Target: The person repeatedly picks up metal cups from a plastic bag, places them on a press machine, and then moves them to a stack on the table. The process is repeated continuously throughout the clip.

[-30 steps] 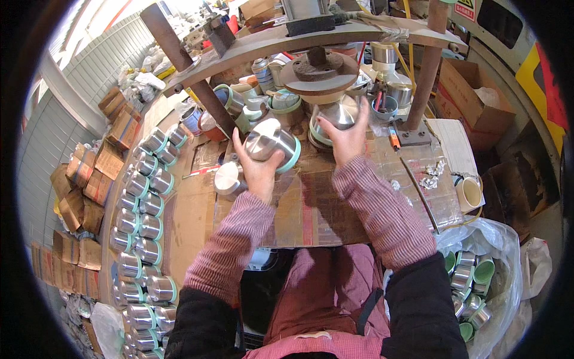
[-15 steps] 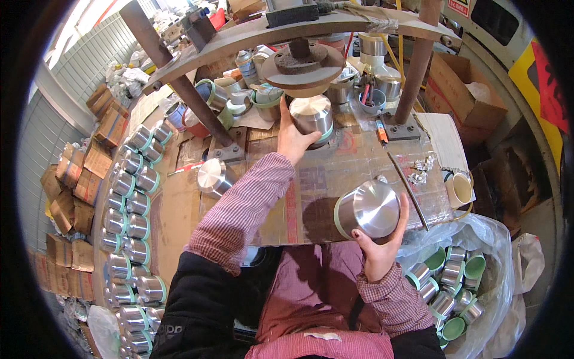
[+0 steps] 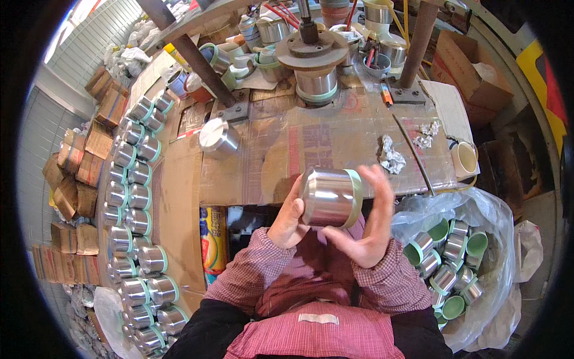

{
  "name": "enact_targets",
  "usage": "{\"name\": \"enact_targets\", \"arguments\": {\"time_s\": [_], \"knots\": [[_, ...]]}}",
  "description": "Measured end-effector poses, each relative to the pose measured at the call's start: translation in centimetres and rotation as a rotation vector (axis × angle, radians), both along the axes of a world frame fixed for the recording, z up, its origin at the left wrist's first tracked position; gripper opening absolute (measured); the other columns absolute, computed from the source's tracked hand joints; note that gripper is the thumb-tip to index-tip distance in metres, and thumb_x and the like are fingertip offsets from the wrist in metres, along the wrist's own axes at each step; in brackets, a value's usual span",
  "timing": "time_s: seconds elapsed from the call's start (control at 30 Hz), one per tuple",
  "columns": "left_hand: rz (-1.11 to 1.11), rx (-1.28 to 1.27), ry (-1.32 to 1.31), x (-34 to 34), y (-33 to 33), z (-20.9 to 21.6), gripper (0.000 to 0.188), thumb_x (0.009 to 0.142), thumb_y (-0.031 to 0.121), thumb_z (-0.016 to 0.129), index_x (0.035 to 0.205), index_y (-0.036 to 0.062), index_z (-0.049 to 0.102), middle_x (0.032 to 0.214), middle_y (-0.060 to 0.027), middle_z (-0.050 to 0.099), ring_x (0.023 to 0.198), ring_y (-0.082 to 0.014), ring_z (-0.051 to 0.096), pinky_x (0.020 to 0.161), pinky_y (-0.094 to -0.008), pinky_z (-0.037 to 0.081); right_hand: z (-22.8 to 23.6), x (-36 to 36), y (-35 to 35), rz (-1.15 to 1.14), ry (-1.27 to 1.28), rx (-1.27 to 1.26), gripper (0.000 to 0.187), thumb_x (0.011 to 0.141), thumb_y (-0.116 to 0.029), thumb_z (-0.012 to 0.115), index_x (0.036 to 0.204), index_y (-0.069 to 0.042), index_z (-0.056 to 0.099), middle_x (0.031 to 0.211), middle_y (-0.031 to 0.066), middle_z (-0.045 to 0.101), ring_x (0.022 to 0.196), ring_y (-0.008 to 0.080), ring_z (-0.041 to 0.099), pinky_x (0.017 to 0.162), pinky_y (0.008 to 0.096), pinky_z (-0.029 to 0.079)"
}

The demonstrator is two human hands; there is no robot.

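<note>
In front of my lap a shiny steel cup [image 3: 330, 197] with a pale green rim lies tipped on its side in the air. My left hand [image 3: 288, 220] is closed on its base end, thumb and fingers around the metal. Beside the green rim, my right hand [image 3: 372, 224] is spread, fingers and thumb apart and slightly blurred; contact with the rim is unclear. Beyond, the round press head [image 3: 311, 51] sits down on a second steel cup [image 3: 317, 84], which stands rim down on the cardboard-covered bench [image 3: 257, 173]. Another steel cup [image 3: 219, 136] stands at the left post.
Rows of steel cups [image 3: 139, 194] line the left side. A plastic bag [image 3: 496, 239] of green-lined cups lies at lower right. Crumpled foil [image 3: 391, 155], a dark rod [image 3: 412, 152] and a cream cup [image 3: 463, 158] are on the bench's right. Press posts [image 3: 418, 45] rise behind.
The press head has come down onto the cup under it, and my left hand has left that cup. The other cup moved left, tipped sideways, and is now in my left hand; my right hand has opened.
</note>
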State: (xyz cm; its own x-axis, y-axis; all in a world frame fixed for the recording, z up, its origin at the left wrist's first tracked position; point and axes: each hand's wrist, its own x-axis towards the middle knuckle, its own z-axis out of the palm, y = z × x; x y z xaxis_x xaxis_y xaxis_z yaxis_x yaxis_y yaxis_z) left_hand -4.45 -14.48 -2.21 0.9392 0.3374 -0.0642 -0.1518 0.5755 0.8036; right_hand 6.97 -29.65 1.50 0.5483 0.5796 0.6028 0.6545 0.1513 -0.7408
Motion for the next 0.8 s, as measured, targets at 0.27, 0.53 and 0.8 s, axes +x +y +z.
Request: {"name": "enact_targets", "arguments": {"time_s": [0.27, 0.53, 0.8], "knots": [[0.101, -0.101, -0.066, -1.4, -2.3, -1.8, 0.101, 0.082, 0.062, 0.075, 0.156, 0.0113, 0.029, 0.153, -0.009, 0.045, 0.142, -0.0234, 0.043, 0.116, -0.0443, 0.038, -1.6, -2.3, -1.4, 0.24, 1.017, 0.196, 0.04, 0.1, -0.008, 0.062, 0.137, 0.005, 0.055, 0.123, 0.0071, 0.064, 0.113, 0.015, 0.058, 0.102, 0.0291, 0.043], [0.182, 0.401, 0.044, -2.5, -3.8, -2.8, 0.081, 0.09, 0.045, 0.075, 0.15, 0.0043, 0.038, 0.154, -0.011, 0.043, 0.14, -0.0254, 0.045, 0.108, -0.0387, 0.043, -3.0, -2.4, -8.9, -0.161, 0.782, -0.064, 0.026, 0.104, -0.012, 0.058, 0.119, 0.007, 0.067, 0.102, 0.0013, 0.069, 0.093, 0.0082, 0.058, 0.085, 0.024, 0.047], [0.015, 0.204, 0.068, -4.5, -7.2, -6.8, 0.028, 0.102, 0.015, 0.059, 0.126, 0.0012, 0.06, 0.118, -0.0062, 0.067, 0.109, -0.0155, 0.063, 0.097, -0.0301, 0.047, -3.1, 1.1, -24.5, -0.784, -0.416, -0.511, 0.011, 0.094, -0.001, 0.063, 0.103, 0.001, 0.068, 0.093, 0.0131, 0.066, 0.086, 0.0314, 0.061, 0.08, 0.0383, 0.048]]}}
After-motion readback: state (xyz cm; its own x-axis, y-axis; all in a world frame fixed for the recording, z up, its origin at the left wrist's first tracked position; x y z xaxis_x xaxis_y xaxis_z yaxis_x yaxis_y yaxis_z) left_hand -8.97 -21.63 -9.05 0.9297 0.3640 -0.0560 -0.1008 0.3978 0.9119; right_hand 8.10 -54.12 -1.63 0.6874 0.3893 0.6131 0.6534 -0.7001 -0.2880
